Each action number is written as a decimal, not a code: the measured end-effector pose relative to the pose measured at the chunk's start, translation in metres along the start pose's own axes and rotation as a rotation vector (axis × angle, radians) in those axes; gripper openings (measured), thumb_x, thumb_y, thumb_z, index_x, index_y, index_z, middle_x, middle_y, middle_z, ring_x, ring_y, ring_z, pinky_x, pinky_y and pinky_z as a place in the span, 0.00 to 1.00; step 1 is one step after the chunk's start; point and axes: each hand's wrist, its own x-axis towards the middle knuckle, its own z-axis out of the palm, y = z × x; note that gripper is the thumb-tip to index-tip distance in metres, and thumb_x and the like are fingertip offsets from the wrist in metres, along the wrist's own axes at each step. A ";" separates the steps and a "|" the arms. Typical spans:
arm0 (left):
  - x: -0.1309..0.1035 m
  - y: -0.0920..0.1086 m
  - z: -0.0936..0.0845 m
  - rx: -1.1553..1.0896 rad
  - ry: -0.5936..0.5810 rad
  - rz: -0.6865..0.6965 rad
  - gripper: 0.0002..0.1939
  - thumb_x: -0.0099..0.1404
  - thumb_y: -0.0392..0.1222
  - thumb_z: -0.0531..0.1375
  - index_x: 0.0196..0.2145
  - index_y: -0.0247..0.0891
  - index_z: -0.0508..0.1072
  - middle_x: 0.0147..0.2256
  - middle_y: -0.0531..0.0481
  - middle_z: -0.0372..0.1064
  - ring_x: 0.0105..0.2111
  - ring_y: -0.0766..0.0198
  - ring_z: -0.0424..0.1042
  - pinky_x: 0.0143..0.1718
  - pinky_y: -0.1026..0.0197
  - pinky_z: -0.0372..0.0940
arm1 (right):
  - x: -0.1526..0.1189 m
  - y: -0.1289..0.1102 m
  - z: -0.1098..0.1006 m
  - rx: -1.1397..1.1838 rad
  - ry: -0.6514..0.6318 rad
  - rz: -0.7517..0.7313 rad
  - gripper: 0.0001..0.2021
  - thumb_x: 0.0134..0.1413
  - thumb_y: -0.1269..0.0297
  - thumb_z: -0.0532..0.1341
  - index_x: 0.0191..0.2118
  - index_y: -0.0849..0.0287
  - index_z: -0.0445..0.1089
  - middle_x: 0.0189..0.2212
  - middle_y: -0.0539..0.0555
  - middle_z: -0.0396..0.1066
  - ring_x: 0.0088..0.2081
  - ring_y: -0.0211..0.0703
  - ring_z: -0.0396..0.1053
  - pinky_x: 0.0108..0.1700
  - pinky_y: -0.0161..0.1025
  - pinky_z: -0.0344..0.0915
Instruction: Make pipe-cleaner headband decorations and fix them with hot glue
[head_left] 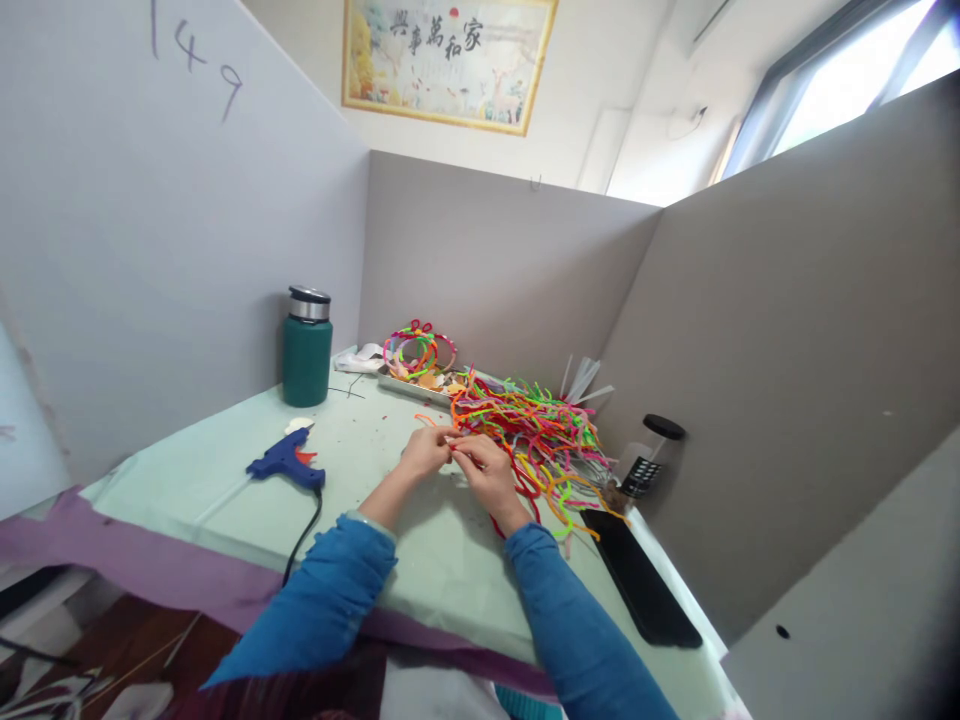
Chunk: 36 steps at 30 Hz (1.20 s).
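Note:
My left hand (427, 450) and my right hand (486, 470) meet fingertip to fingertip over the table. Both are closed in a pinch on a red pipe cleaner (453, 447), of which only a small bit shows between the fingers. An orange strand (424, 418) sticks out behind my left hand; whether it belongs to the held piece I cannot tell. Just beyond my right hand spreads a tangled heap of bright pipe cleaners (536, 415). Red and yellow ones trail beside my right wrist.
A blue glue gun (289, 461) lies at left, its black cord running off the front edge. Behind it stands a green bottle (307, 355). A tray (412, 388) at the back holds pipe-cleaner hoops (420, 350). A black slab (641, 580) and a clear, black-lidded container (646, 460) are at right.

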 end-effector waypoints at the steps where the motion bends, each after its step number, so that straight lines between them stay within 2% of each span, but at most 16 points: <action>1: 0.001 -0.002 0.000 -0.028 0.018 -0.006 0.19 0.54 0.33 0.54 0.42 0.36 0.77 0.22 0.53 0.72 0.24 0.67 0.69 0.29 0.67 0.61 | 0.000 -0.001 0.000 0.008 0.002 -0.007 0.07 0.57 0.67 0.59 0.33 0.55 0.75 0.35 0.55 0.76 0.41 0.44 0.70 0.47 0.44 0.64; 8: 0.008 -0.011 0.003 -0.167 0.095 0.063 0.13 0.54 0.38 0.57 0.36 0.35 0.77 0.28 0.50 0.74 0.28 0.66 0.70 0.31 0.65 0.63 | 0.001 -0.004 -0.003 -0.009 -0.024 -0.015 0.07 0.56 0.68 0.59 0.29 0.56 0.73 0.39 0.56 0.75 0.43 0.46 0.69 0.49 0.47 0.63; 14: 0.006 -0.003 -0.001 -0.343 0.079 0.001 0.12 0.54 0.43 0.57 0.33 0.34 0.74 0.25 0.52 0.70 0.24 0.67 0.65 0.26 0.65 0.59 | -0.004 -0.002 -0.002 -0.043 0.055 0.005 0.06 0.55 0.67 0.59 0.29 0.57 0.72 0.41 0.58 0.70 0.44 0.45 0.68 0.46 0.43 0.64; 19: 0.005 -0.002 -0.001 -0.395 0.079 0.007 0.10 0.51 0.44 0.59 0.29 0.34 0.73 0.25 0.51 0.71 0.26 0.67 0.66 0.28 0.65 0.60 | -0.006 0.000 0.003 -0.032 -0.036 0.010 0.07 0.55 0.67 0.58 0.29 0.57 0.72 0.35 0.56 0.69 0.39 0.43 0.68 0.42 0.40 0.65; 26: 0.003 0.004 -0.003 -0.478 0.060 -0.064 0.10 0.50 0.44 0.60 0.28 0.34 0.72 0.21 0.55 0.66 0.20 0.72 0.59 0.22 0.67 0.55 | -0.009 0.009 0.005 -0.093 -0.106 0.042 0.08 0.55 0.68 0.57 0.27 0.57 0.71 0.32 0.54 0.69 0.34 0.40 0.67 0.39 0.37 0.64; 30: 0.000 0.010 -0.005 -0.483 0.070 -0.038 0.12 0.51 0.48 0.60 0.25 0.35 0.70 0.19 0.56 0.63 0.21 0.71 0.59 0.23 0.67 0.55 | -0.009 0.013 0.005 -0.142 -0.111 0.089 0.08 0.54 0.69 0.58 0.26 0.57 0.72 0.31 0.53 0.70 0.32 0.40 0.67 0.37 0.36 0.63; 36: -0.002 0.011 -0.006 -0.410 0.056 0.075 0.17 0.49 0.53 0.60 0.27 0.34 0.71 0.25 0.50 0.70 0.27 0.65 0.66 0.29 0.64 0.60 | -0.010 0.023 0.006 -0.190 -0.078 0.167 0.08 0.51 0.69 0.58 0.24 0.57 0.72 0.28 0.52 0.69 0.30 0.40 0.66 0.33 0.35 0.61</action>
